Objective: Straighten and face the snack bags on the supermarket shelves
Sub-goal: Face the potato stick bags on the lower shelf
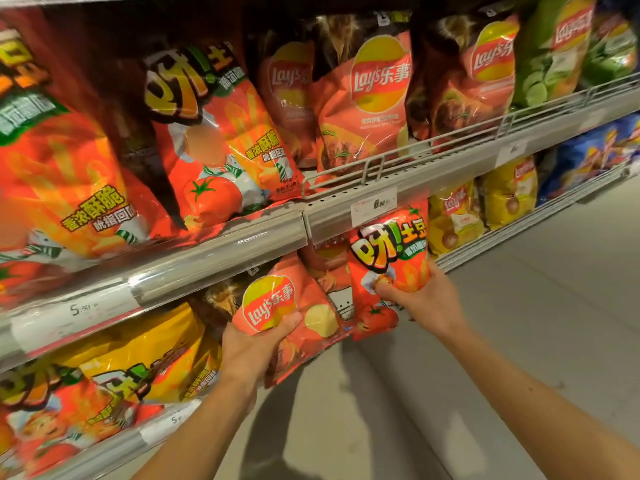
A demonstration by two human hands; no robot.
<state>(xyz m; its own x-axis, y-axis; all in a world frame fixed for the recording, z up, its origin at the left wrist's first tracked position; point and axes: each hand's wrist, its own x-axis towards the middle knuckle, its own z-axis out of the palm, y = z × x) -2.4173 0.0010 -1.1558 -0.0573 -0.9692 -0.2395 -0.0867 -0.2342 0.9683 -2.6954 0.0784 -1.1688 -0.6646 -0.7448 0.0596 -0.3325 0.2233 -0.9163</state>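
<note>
My left hand grips a salmon-red Lay's bag at the front of the lower shelf, thumb across its yellow logo. My right hand holds a small red tomato fries bag upright just below the upper shelf rail, fingers wrapped round its middle. Both bags are tilted out from the shelf toward me. Behind them, more red bags sit partly hidden in the lower shelf.
The upper shelf carries large tomato fries bags, red Lay's bags and green Lay's bags behind a wire guard. A price tag hangs on the rail. Yellow bags fill the lower shelf at right. Grey floor lies right.
</note>
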